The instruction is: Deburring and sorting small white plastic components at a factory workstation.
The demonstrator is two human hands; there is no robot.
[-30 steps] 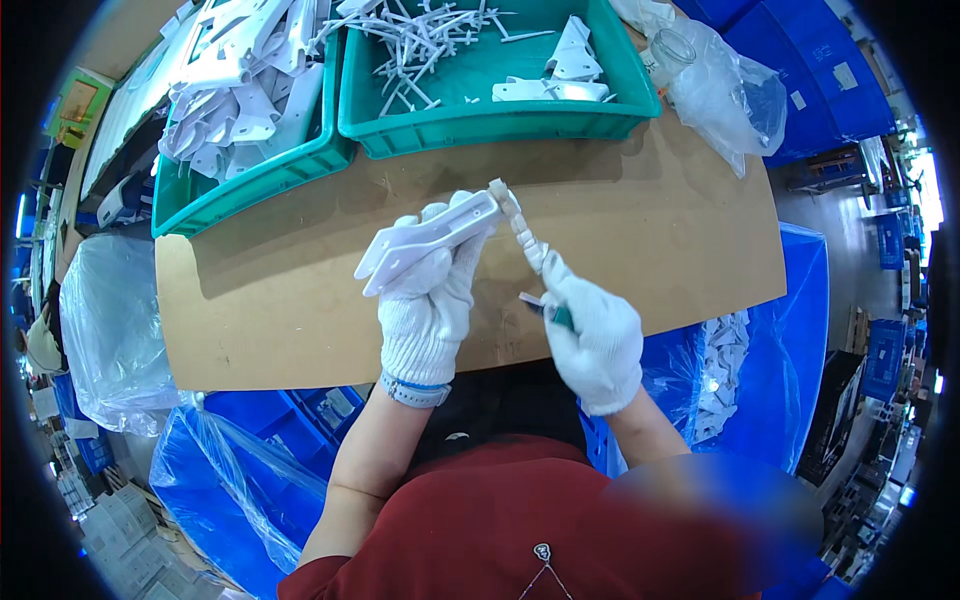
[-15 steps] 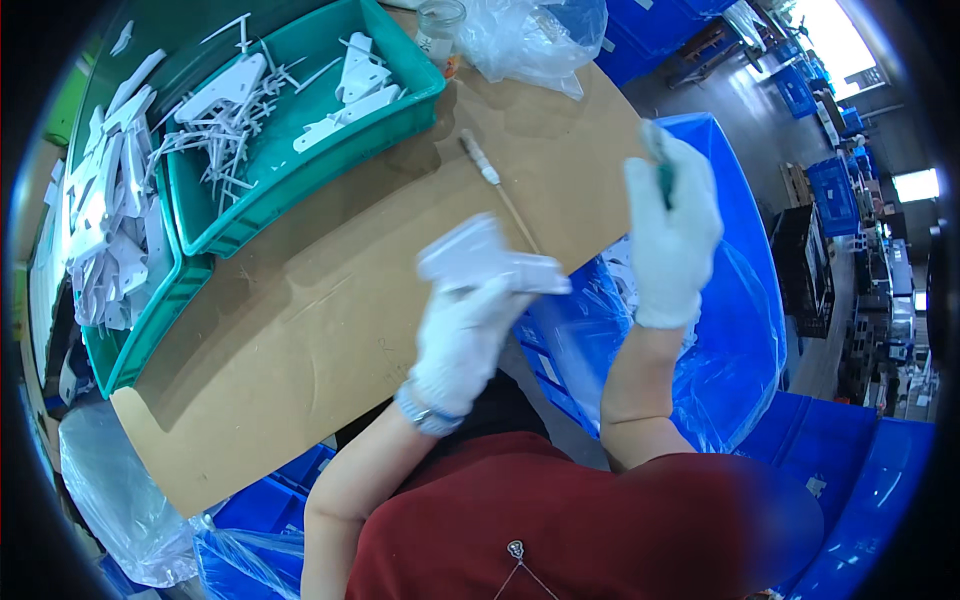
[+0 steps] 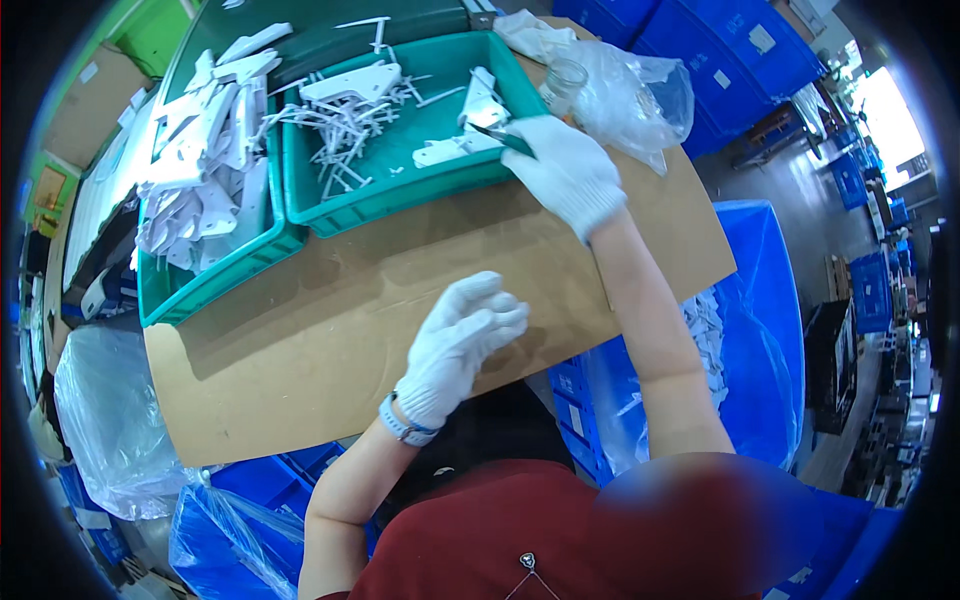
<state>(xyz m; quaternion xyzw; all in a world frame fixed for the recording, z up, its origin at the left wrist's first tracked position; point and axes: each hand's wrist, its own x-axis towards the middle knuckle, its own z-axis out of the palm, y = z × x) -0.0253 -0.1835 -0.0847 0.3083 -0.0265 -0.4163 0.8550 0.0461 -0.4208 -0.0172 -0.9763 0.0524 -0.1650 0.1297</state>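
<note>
1. My right hand, in a white knit glove, reaches out to the near right corner of the green tray. Fingers closed around a small dark green-handled tool; its tip points left over the tray rim.
2. The tool tip sits just beside a flat white plastic part lying inside the tray near that corner. Whether tip and part touch, I cannot tell.
3. My left hand, also gloved, hovers over the brown cardboard sheet close to my body. Fingers loosely curled together, nothing visibly held in them.
4. The tray holds a tangle of thin white plastic sprues toward its far left.
5. A second green tray stands to the left, touching the first, piled with larger white plastic pieces.
6. A clear plastic bag lies at the far right of the cardboard, just beyond my right hand.
7. Blue crates lined with plastic stand to the right, below the cardboard edge.
</note>
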